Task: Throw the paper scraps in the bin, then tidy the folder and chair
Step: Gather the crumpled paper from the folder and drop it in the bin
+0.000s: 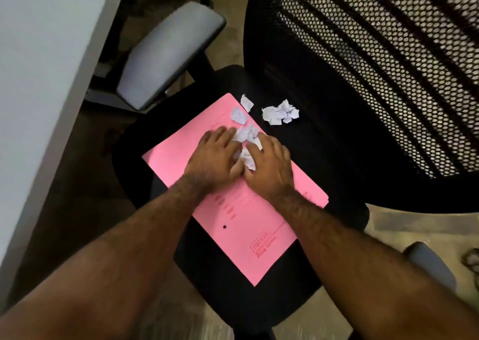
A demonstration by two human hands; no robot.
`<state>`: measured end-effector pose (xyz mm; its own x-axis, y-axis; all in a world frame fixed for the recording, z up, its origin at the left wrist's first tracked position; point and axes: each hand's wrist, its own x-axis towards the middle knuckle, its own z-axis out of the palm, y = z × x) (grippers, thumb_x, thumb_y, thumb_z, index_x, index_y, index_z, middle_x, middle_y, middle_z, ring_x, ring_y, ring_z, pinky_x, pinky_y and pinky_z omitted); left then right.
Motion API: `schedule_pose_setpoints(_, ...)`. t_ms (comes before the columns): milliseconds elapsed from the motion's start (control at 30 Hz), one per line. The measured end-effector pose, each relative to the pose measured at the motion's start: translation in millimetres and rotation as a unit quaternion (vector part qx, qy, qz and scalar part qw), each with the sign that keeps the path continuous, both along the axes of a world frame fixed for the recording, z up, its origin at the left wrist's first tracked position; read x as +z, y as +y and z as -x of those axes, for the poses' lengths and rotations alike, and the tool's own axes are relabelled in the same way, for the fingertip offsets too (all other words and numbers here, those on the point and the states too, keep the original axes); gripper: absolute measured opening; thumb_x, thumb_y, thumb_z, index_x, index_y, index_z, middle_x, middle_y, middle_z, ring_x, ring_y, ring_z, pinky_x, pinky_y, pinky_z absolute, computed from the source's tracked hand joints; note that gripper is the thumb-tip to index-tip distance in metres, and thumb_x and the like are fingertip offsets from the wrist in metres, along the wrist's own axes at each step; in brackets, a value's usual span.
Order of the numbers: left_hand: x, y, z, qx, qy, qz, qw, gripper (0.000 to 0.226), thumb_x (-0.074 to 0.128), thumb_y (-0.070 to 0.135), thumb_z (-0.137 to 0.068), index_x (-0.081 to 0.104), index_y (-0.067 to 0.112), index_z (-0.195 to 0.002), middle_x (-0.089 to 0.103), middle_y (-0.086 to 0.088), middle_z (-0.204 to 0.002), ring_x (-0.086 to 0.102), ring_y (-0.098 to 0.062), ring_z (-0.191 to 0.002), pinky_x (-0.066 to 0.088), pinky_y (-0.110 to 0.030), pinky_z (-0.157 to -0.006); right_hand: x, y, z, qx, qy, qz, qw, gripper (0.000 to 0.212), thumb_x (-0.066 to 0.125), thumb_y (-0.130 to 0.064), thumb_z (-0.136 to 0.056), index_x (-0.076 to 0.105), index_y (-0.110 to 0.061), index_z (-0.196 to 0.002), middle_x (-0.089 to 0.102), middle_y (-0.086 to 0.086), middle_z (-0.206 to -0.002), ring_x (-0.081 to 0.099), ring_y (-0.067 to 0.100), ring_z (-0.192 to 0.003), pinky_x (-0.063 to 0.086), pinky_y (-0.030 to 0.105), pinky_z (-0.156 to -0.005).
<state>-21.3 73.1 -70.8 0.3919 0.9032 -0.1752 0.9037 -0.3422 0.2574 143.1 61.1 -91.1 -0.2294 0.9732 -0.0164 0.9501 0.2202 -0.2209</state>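
A pink folder (233,225) lies flat on the black seat of an office chair (305,158). My left hand (215,155) and my right hand (269,166) press together on the folder, cupped around a heap of white paper scraps (246,137). Two loose scraps (239,115) rest near the folder's far corner. Another small pile of scraps (281,112) sits on the bare seat beyond the folder, apart from both hands. No bin is in view.
The chair's mesh backrest (375,67) rises on the right. Its grey left armrest (168,54) stands next to a white desk edge (41,93). The other grey armrest (430,264) is at the lower right, above a tan floor.
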Motion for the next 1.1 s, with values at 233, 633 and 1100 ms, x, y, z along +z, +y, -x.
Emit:
schedule_pose_setpoints(233, -16, -27, 2, 0.017, -0.012, -0.059, 0.998, 0.044, 0.047, 0.041, -0.097, 0.060, 0.003, -0.115, 0.058, -0.019, -0.130, 0.055, -0.033, -0.114, 0.047, -0.044, -0.093, -8, -16, -8, 0.017, 0.006, -0.098, 0.995, 0.030, 0.047, -0.032, -0.085, 0.066, -0.009, -0.092, 0.067, 0.010, -0.099, 0.060, 0.028, -0.081, 0.053, 0.037, -0.061)
schedule_pose_setpoints(633, -22, -6, -9, 0.014, -0.024, -0.121, 0.992, 0.034, 0.050, 0.034, -0.095, 0.063, 0.006, -0.108, 0.068, -0.013, -0.092, 0.056, -0.025, -0.074, 0.043, -0.030, -0.051, -23, -19, -15, 0.033, 0.107, -0.138, 0.984, 0.024, 0.052, -0.022, -0.093, 0.070, -0.006, -0.090, 0.068, 0.009, -0.077, 0.064, 0.026, -0.067, 0.054, 0.035, -0.049)
schedule_pose_setpoints(1100, 13, 70, -34, 0.134, -0.052, -0.136, 0.980, 0.066, 0.045, 0.067, -0.089, 0.053, 0.014, -0.127, 0.055, -0.010, -0.126, 0.065, -0.029, -0.085, 0.048, -0.036, -0.060, 13, 94, -35, -0.172, 0.089, -0.113, 0.975, 0.035, 0.051, -0.039, -0.100, 0.059, -0.013, -0.122, 0.069, 0.013, -0.106, 0.068, 0.030, -0.093, 0.058, 0.041, -0.071)
